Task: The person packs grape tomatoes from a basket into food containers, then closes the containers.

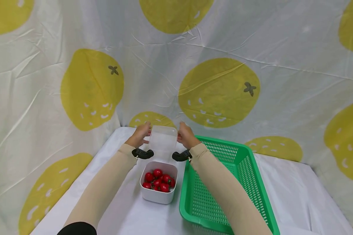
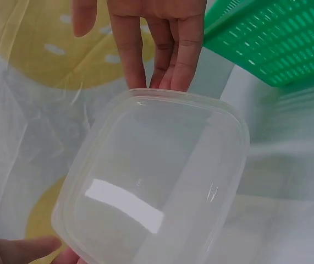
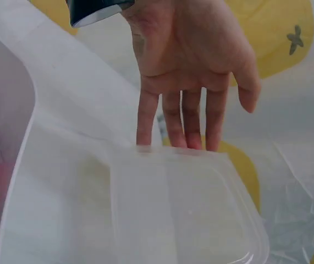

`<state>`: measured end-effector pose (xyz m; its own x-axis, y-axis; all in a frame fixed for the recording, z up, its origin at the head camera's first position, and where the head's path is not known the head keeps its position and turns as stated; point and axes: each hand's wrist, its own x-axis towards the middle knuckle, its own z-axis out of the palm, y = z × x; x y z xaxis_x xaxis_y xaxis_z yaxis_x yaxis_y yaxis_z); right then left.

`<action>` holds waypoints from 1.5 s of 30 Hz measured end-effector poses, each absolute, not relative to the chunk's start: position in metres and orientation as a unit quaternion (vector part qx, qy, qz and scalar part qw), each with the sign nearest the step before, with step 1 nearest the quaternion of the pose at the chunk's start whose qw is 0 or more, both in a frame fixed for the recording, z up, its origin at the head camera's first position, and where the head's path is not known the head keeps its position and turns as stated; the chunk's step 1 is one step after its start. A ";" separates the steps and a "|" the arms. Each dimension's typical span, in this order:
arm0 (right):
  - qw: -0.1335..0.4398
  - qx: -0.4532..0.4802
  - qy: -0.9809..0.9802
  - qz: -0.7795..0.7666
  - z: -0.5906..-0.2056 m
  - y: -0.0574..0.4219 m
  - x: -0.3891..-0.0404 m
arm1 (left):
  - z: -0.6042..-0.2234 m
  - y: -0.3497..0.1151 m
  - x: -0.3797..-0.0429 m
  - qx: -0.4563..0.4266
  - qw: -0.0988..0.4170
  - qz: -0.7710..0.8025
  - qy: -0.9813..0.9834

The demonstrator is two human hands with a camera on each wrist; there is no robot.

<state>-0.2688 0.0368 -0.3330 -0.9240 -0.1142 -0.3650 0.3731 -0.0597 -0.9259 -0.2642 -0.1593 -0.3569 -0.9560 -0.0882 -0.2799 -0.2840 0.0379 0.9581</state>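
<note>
A clear plastic lid (image 1: 163, 137) is held up between both hands, tilted, beyond the white container. My left hand (image 1: 140, 134) supports its left edge; in the right wrist view the left hand (image 3: 192, 49) has straight fingers at the rim, thumb apart. On the opposite edge is my right hand (image 1: 187, 135). The left wrist view shows the right hand (image 2: 159, 33) with extended fingers touching the lid (image 2: 151, 165) and its thumb off it. Nearer to me stands the uncovered white container (image 1: 157, 196), with several red cherry tomatoes (image 1: 157, 182) inside.
A green perforated basket (image 1: 185, 209) sits right of the container, below my right forearm. White cloth (image 1: 129, 215) covers the table. Behind and to the left hangs a pale curtain (image 1: 153, 81) printed with yellow lemons.
</note>
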 end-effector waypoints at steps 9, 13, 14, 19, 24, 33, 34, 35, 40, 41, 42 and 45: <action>0.223 0.052 0.703 -0.674 -0.307 0.056 -0.241 | -0.337 -0.152 -0.245 -0.121 0.022 0.696 0.707; 0.225 0.019 0.712 -0.665 -0.307 0.064 -0.223 | -0.327 -0.153 -0.225 -0.102 0.050 0.674 0.730; 0.222 0.011 0.715 -0.663 -0.307 0.065 -0.218 | -0.324 -0.153 -0.218 -0.095 0.058 0.665 0.738; 0.206 -0.016 0.718 -0.665 -0.307 0.074 -0.197 | -0.315 -0.160 -0.192 -0.068 0.083 0.616 0.780; 0.193 -0.029 0.720 -0.666 -0.307 0.082 -0.178 | -0.318 -0.166 -0.172 -0.040 0.087 0.606 0.790; 0.178 -0.069 0.719 -0.668 -0.318 0.093 -0.148 | -0.336 -0.173 -0.130 0.028 0.057 0.605 0.794; 0.176 -0.073 0.721 -0.667 -0.319 0.093 -0.146 | -0.338 -0.173 -0.127 0.034 0.052 0.605 0.794; 0.175 -0.072 0.721 -0.667 -0.320 0.094 -0.144 | -0.340 -0.173 -0.124 0.040 0.049 0.605 0.794; 0.180 -0.074 0.716 -0.671 -0.326 0.098 -0.135 | -0.351 -0.173 -0.112 0.072 0.024 0.575 0.815; 0.183 -0.074 0.714 -0.672 -0.327 0.098 -0.133 | -0.353 -0.173 -0.110 0.075 0.018 0.562 0.823; 0.186 -0.079 0.711 -0.674 -0.329 0.099 -0.131 | -0.356 -0.172 -0.107 0.078 0.008 0.549 0.832; 0.197 -0.088 0.707 -0.673 -0.333 0.100 -0.125 | -0.363 -0.172 -0.099 0.081 -0.018 0.522 0.849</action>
<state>-0.1250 0.0997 -0.3332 -0.9067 -0.3904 -0.1594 0.1401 0.0777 -0.9871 -0.0993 -0.1725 -0.3626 -0.9861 0.1190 0.1159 0.1571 0.4421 0.8831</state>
